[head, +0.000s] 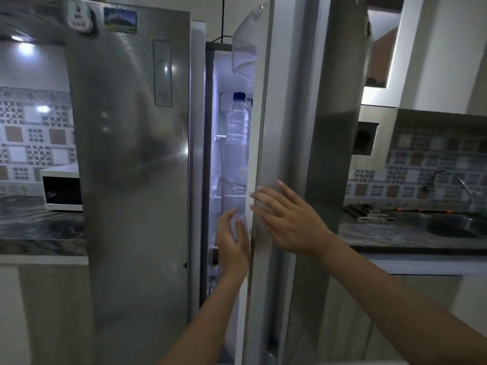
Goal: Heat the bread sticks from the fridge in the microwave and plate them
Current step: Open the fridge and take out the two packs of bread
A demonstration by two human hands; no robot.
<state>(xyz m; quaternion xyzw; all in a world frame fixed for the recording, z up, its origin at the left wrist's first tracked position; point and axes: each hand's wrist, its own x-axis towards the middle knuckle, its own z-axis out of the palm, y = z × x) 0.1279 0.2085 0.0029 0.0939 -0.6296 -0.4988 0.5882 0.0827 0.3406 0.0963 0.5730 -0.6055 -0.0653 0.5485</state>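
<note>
A tall steel side-by-side fridge fills the middle of the view. Its left door point(131, 154) is closed. Its right door point(266, 127) stands slightly ajar, showing a narrow lit gap. My left hand point(233, 241) reaches into that gap near the door's inner edge, fingers apart. My right hand point(287, 219) lies flat against the outside of the right door, fingers spread. A clear water bottle with a blue cap point(238, 119) stands in the door shelf. No bread sticks show. A white microwave point(62, 189) sits on the left counter, half hidden by the fridge.
A dark marble counter point(39, 233) runs on the left under patterned tiles. On the right, a counter holds a steel sink point(453, 223) with a curved tap point(453, 180) and a dark rack point(366, 210). Magnets point(120, 21) sit atop the left door.
</note>
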